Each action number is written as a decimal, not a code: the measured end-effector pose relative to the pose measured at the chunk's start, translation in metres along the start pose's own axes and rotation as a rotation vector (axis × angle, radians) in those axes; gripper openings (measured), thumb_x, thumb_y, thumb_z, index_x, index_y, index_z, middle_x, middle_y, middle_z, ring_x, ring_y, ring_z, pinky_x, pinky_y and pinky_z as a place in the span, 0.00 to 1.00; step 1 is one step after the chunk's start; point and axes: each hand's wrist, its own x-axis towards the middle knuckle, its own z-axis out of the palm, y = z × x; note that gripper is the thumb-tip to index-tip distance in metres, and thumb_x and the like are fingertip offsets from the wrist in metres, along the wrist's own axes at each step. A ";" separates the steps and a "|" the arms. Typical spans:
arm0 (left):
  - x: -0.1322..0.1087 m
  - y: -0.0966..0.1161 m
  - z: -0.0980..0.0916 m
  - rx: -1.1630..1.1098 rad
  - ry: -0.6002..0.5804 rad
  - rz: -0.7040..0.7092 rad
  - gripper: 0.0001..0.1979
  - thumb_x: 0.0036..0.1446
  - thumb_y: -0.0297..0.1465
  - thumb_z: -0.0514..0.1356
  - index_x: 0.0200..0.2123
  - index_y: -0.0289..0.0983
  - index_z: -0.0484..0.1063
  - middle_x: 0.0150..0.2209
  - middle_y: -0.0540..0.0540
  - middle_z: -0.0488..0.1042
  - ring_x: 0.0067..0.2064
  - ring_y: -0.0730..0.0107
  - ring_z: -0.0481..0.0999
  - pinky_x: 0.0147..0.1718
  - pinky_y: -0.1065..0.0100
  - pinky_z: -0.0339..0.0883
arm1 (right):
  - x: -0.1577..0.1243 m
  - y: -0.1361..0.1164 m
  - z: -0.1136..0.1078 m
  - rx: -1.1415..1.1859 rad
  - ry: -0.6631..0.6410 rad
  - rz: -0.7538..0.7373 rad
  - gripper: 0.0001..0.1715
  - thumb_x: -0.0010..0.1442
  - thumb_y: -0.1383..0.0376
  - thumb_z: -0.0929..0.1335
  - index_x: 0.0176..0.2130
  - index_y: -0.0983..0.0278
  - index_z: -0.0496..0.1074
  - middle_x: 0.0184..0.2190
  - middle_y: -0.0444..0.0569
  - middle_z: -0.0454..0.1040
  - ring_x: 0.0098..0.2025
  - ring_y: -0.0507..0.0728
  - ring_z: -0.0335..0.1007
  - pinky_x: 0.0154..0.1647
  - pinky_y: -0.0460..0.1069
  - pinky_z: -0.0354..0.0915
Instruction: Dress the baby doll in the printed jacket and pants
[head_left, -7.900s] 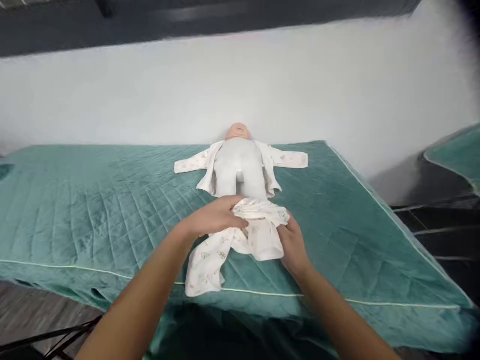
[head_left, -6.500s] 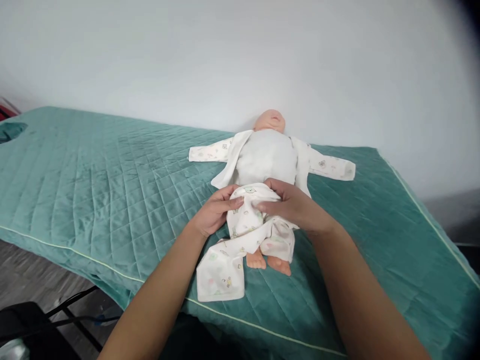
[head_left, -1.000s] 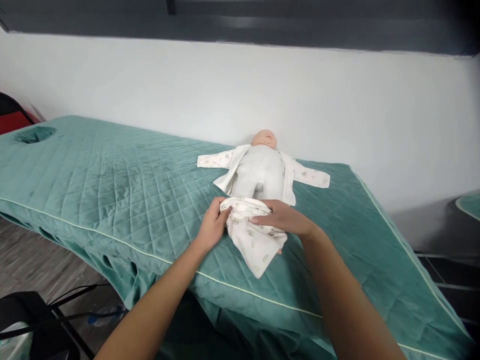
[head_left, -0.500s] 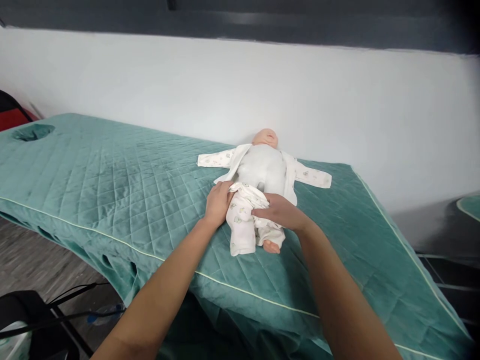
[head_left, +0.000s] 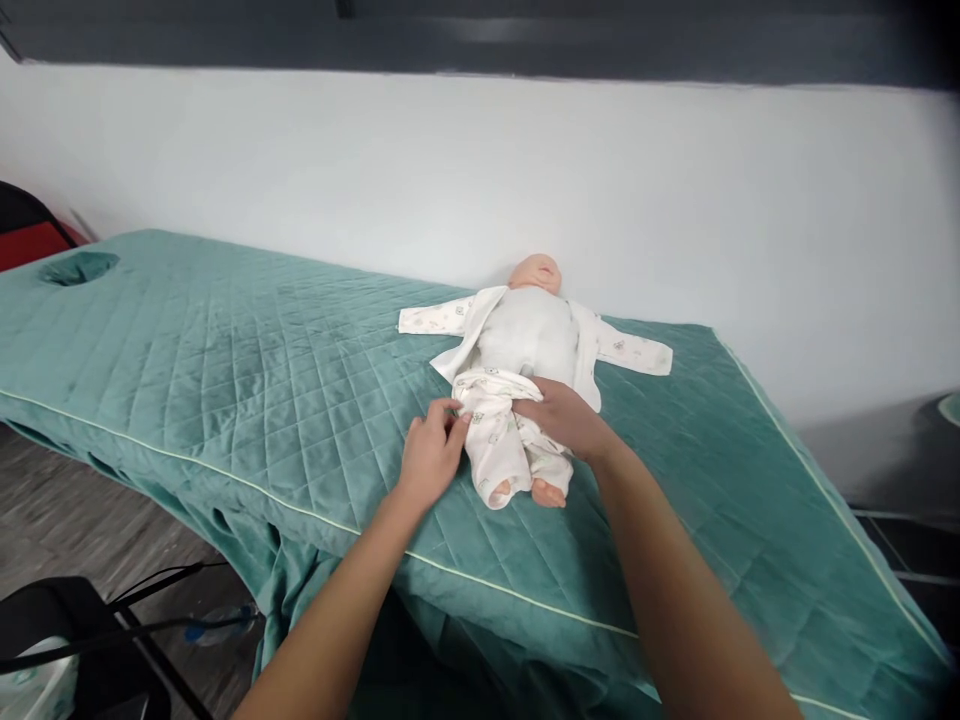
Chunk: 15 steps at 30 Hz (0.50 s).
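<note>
A baby doll [head_left: 525,330] lies on its back on a green quilted table [head_left: 225,360], head toward the white wall. It wears an open white printed jacket [head_left: 637,352] with both sleeves spread out. White printed trousers [head_left: 499,440] cover its legs, and both feet poke out at the cuffs. My left hand [head_left: 431,450] pinches the trouser fabric at the doll's left hip. My right hand [head_left: 566,415] lies curled over the waistband on the other side, gripping the cloth.
The table's padded cover has a face hole [head_left: 79,268] at the far left end. A dark stand with cables [head_left: 112,630] sits on the wooden floor at the lower left. Something red [head_left: 26,240] is behind the table's left end.
The trousers went from bunched at the doll's feet to pulled up to its waist, so both feet now show. My left hand slid down from the waistband to the hip side.
</note>
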 end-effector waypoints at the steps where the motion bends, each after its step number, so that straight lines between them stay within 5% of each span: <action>1: -0.006 0.001 0.001 -0.014 -0.035 0.004 0.13 0.67 0.41 0.56 0.48 0.40 0.69 0.28 0.50 0.73 0.33 0.63 0.72 0.40 0.62 0.62 | 0.000 0.001 0.000 0.007 0.006 -0.005 0.16 0.58 0.59 0.67 0.42 0.63 0.78 0.40 0.49 0.81 0.45 0.63 0.74 0.44 0.53 0.70; 8: -0.010 0.002 0.013 -0.238 -0.107 -0.038 0.13 0.69 0.39 0.52 0.52 0.41 0.65 0.29 0.51 0.72 0.30 0.69 0.70 0.31 0.68 0.62 | -0.001 0.007 0.003 0.165 -0.014 -0.034 0.20 0.61 0.57 0.67 0.48 0.62 0.78 0.46 0.47 0.81 0.49 0.63 0.74 0.48 0.54 0.70; 15: 0.012 0.003 0.012 -0.055 0.000 0.039 0.09 0.68 0.32 0.52 0.50 0.41 0.66 0.34 0.50 0.78 0.36 0.66 0.77 0.37 0.67 0.65 | -0.008 0.002 -0.002 0.141 -0.077 -0.007 0.23 0.58 0.50 0.71 0.45 0.63 0.79 0.44 0.48 0.81 0.46 0.62 0.75 0.46 0.53 0.69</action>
